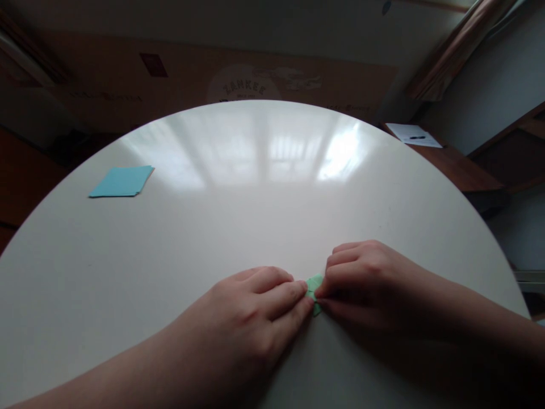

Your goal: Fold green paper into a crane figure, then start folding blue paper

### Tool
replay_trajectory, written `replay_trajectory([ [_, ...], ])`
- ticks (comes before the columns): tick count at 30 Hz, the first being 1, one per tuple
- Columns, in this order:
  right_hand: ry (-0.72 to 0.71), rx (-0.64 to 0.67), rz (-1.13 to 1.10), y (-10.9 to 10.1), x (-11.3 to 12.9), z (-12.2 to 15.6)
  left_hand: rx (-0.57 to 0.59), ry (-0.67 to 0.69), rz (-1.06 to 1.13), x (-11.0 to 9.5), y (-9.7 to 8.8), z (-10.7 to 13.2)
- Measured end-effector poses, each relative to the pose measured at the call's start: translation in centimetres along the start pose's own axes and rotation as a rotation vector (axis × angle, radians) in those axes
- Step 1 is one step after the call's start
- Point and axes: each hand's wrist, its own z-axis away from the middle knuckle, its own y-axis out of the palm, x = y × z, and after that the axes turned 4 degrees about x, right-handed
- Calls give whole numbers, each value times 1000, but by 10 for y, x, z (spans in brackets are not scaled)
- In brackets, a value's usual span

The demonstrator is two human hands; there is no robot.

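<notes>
A small folded piece of green paper (314,282) lies on the white table near its front middle, partly covered by my fingers. From the left, my left hand (266,304) presses its fingertips onto the paper's left edge, the fingers held together. On the other side, my right hand (361,278) pinches the paper's right edge between thumb and forefinger, with the remaining fingers curled. Creases show on the bit of paper between the hands; its full shape is hidden.
The round white table (238,221) reflects a window near its far edge. A stack of light blue paper squares (122,182) rests at the left. Beyond the right rim, a wooden desk (464,167) carries white paper sheets (409,133) and a dark pen (418,137).
</notes>
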Motion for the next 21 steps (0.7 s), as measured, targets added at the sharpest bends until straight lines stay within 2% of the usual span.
replay_trajectory([
  [7, 1, -14, 10, 0, 1, -1, 35, 16, -60, -2, -1, -2],
  [15, 10, -18, -2, 0, 1, -3, 11, 42, -99, 0, 2, -1],
  [21, 17, -18, -4, 1, 1, -2, 18, 20, -34, 0, -1, -1],
])
